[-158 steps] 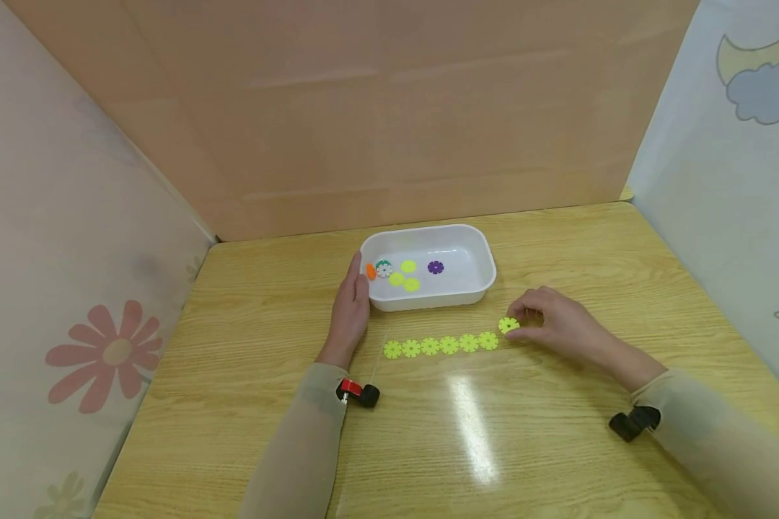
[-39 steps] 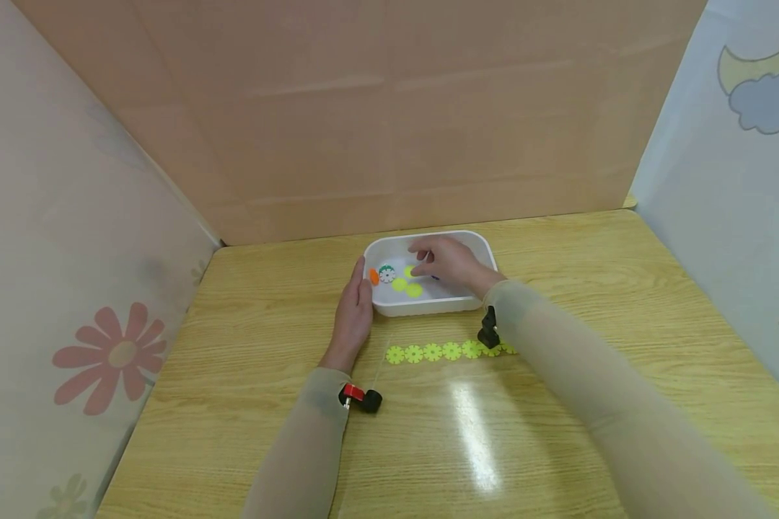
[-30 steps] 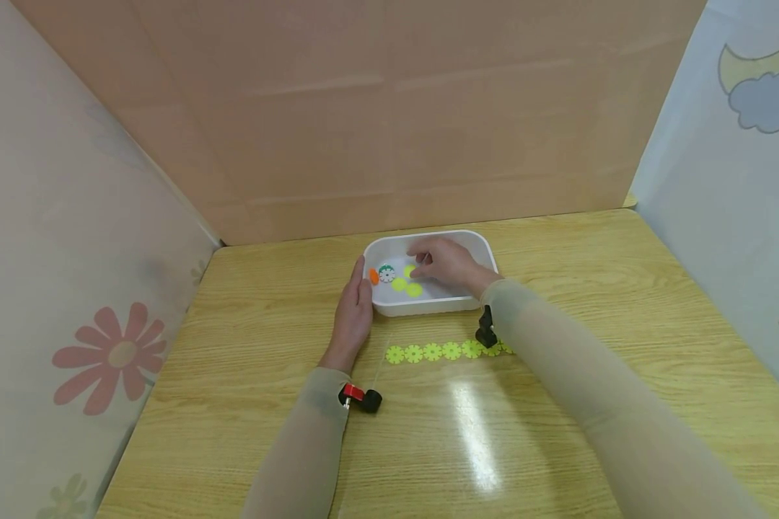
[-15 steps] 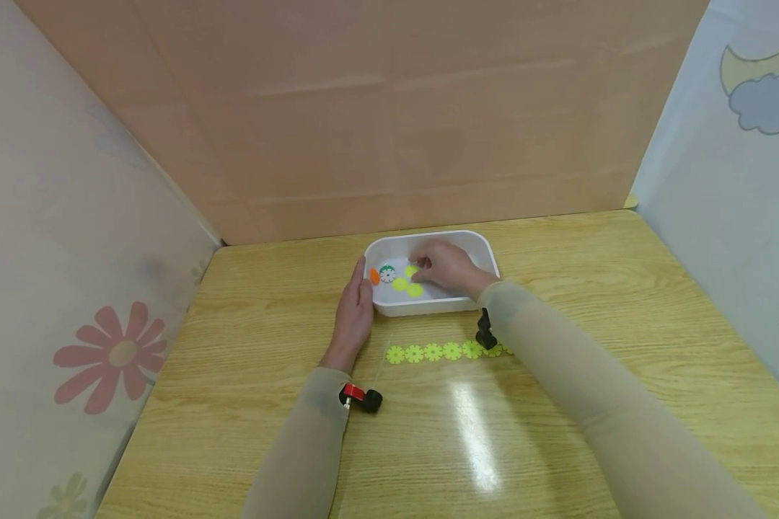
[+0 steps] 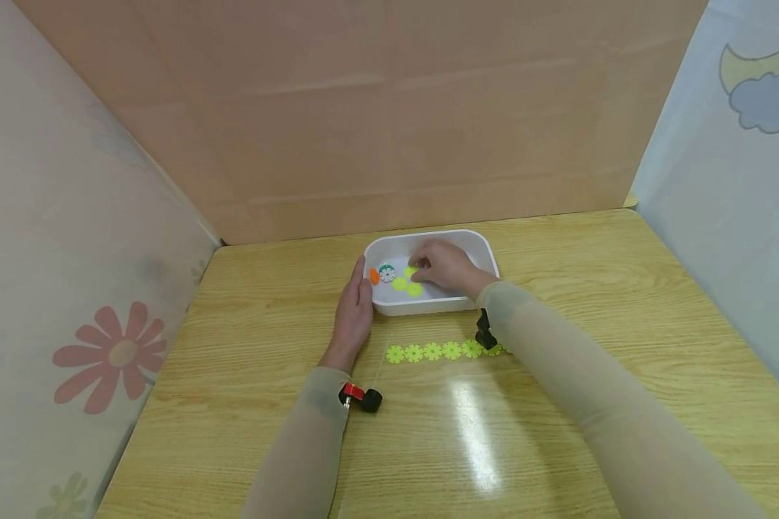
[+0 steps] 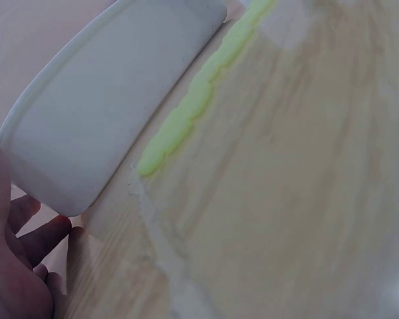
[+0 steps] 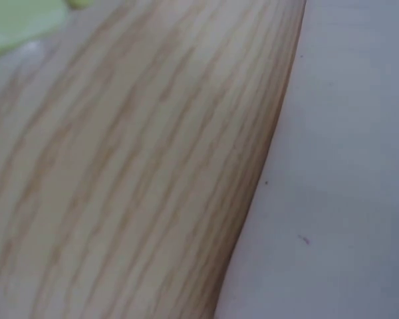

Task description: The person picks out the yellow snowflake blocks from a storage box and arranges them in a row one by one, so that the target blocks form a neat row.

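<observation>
In the head view a white plastic tray point(image 5: 428, 308) holds several toothed snowflake discs. Against its left end lies my left hand point(image 5: 352, 317), fingers extended along the wall; the left wrist view shows its fingers point(image 6: 46, 239) at the tray's lower corner. My right hand point(image 5: 448, 265) reaches inside the tray, thumb and forefinger bent at a yellow disc point(image 5: 410, 272). Whether they pinch it is unclear. Two more yellow discs point(image 5: 414, 289) lie just in front, with a white disc point(image 5: 386, 274) over a green one and an orange disc point(image 5: 374, 276) to the left.
In front of the tray, a row of yellow discs point(image 5: 433, 351) lies on the wooden table point(image 5: 266, 346), its right end hidden by my right sleeve point(image 5: 558, 367). A thin pale strip point(image 5: 380, 360) starts near the row's left end. Panels stand behind and at both sides.
Earlier my right hand placed a yellow disc at the row's right end, then moved into the tray. In the last second its fingers have drawn in slightly; the purple disc is now hidden. Left hand stays.
</observation>
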The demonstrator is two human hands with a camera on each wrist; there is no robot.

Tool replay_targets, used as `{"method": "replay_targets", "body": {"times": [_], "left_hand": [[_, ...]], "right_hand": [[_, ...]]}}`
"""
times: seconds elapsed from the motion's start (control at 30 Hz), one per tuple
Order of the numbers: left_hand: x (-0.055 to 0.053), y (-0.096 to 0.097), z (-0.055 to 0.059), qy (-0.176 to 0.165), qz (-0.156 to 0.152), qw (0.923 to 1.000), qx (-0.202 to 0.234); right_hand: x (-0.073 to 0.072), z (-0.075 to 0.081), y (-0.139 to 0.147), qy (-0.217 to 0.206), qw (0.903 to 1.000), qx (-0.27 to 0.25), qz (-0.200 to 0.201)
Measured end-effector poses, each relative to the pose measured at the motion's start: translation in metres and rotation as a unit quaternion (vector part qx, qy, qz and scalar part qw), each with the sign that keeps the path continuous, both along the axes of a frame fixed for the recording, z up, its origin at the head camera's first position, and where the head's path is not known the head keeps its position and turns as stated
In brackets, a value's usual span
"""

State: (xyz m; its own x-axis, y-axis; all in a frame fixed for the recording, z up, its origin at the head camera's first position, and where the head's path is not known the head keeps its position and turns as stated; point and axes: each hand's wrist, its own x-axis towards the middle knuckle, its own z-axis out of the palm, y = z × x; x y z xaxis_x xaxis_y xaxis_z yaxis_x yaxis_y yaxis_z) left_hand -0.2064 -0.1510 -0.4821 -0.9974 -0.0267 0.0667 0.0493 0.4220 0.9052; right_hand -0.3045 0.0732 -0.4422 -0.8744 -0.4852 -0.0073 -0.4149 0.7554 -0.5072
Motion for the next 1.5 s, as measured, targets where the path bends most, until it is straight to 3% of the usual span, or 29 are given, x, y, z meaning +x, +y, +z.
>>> {"method": "replay_targets", "body": {"times": [0.5, 1.5], "left_hand": [[0.0013, 0.0006, 0.0008, -0.009, 0.000, 1.0000, 0.000], [0.0002, 0.0016, 0.0002, -0.013, -0.001, 0.9999, 0.002]], "right_hand": [[0.0011, -0.0009, -0.0019, -0.004, 0.9997, -0.025, -0.003], [0.0035, 0.0029, 0.0003, -0.003, 0.9998, -0.015, -0.010]]}}
